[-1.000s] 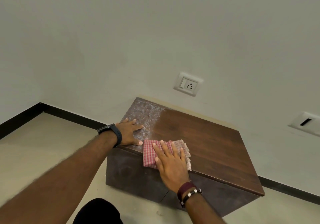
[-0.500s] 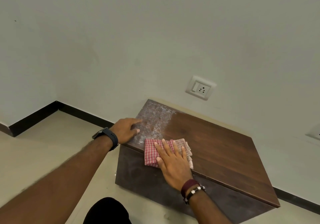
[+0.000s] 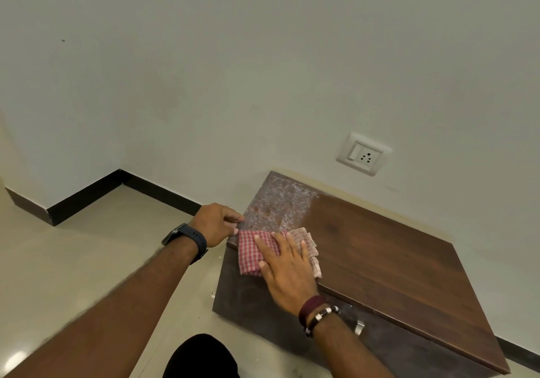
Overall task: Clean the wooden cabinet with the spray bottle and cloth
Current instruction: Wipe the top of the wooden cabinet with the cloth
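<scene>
Cabinet (image 3: 380, 260): from the head view I see the low wooden cabinet on the floor (image 3: 87, 260), its back against the wall (image 3: 204, 70), with the dark top facing me.
Head view, top surface: a pale, speckled film (image 3: 277, 205) covers the far-left corner of the top; the wood to the right of it looks dark and clean.
Head view, cloth (image 3: 257, 253): the red-and-white checked cloth lies folded on the front-left part of the top, and its near-left corner hangs over the front edge.
Head view, right hand (image 3: 285, 269): my right hand lies flat on the cloth with straight, spread fingers, pressing it to the wood.
Head view, left hand (image 3: 217, 224): my left hand is at the left edge of the top, fingers curled round that edge, holding the cabinet steady, I judge.
Spray bottle: not in view.
Also visible: a socket plate (image 3: 363, 154) on the wall above the cabinet, a metal handle (image 3: 359, 326) on the cabinet front, and small white specks on the floor by the left corner.
Step, as I judge it: wiping the last filmed patch.
Risk 1: with the cloth overhanging, a stroke towards me could drag it off the edge.
Risk 2: a wipe that stops short of the back corner would leave residue along the wall.
Risk 3: a hard sideways push could shift the cabinet if my left hand lets go.
</scene>
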